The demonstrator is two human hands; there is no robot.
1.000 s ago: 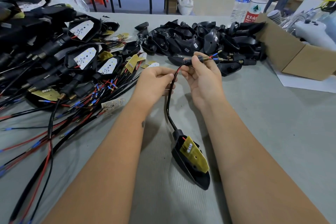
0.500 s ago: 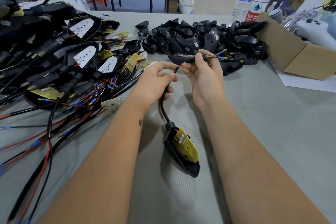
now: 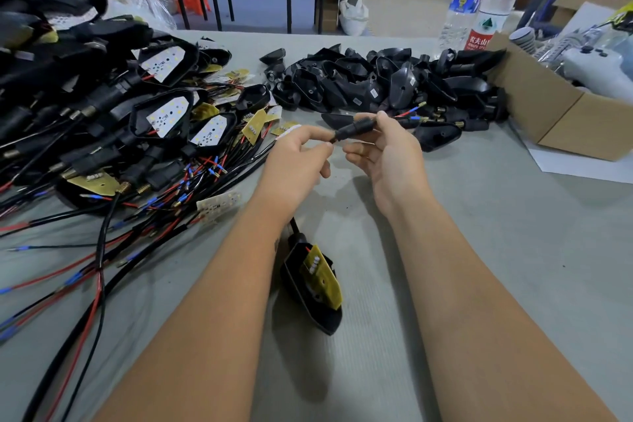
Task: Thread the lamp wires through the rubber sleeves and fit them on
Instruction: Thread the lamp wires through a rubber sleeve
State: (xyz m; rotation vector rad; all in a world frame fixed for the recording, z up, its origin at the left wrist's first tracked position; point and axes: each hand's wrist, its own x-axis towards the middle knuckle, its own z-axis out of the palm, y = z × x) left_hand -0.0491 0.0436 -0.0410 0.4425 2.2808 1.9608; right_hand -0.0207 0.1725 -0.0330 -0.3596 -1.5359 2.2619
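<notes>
Right hand (image 3: pixel 383 151) pinching the black rubber sleeve (image 3: pixel 354 129) between thumb and fingertips, just above the tabletop (image 3: pixel 513 250). Left hand (image 3: pixel 298 161) gripping the black cable just below the sleeve's near end, fingertips almost touching the right hand's. Sleeve lying near level, long axis left to right, ribbed end toward the far side. Red and blue lamp wires (image 3: pixel 409 111) poking out past the right hand, so threaded already by the look of it. Cable dropping behind the left wrist to the black lamp housing (image 3: pixel 313 288), which rests on the tabletop between the forearms, yellow board facing up. Likely next: sleeve slid along the cable toward the housing, the left hand nearer it.
</notes>
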